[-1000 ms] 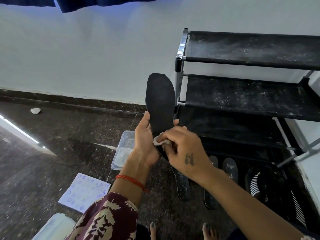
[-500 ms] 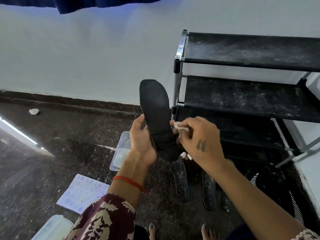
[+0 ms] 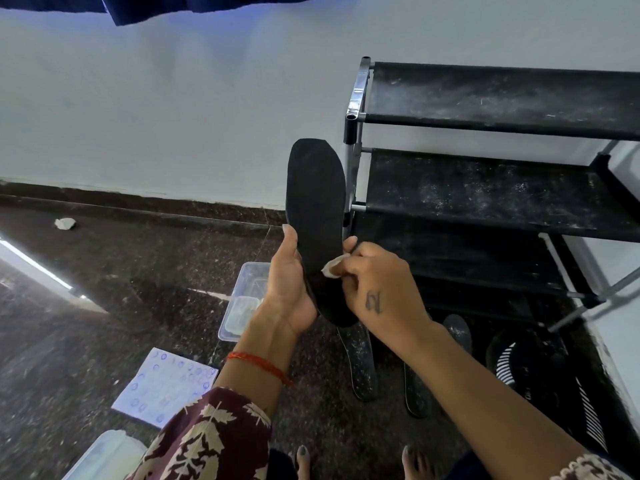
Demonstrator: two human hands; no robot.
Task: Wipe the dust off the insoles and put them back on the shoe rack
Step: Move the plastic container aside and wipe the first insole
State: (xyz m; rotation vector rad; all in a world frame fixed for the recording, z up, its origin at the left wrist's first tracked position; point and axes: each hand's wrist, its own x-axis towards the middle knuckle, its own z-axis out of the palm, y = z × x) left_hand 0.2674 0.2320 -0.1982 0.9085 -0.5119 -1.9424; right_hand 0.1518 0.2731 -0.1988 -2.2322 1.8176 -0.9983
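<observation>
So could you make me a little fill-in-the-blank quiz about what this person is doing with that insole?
1. The left hand holds a ____ insole upright.
2. The right hand presses a small white ____ against the insole.
3. The rack shelves are speckled with ____.
4. More insoles lie on the ____ below the hands.

Missing words: black; wipe; dust; floor
</observation>
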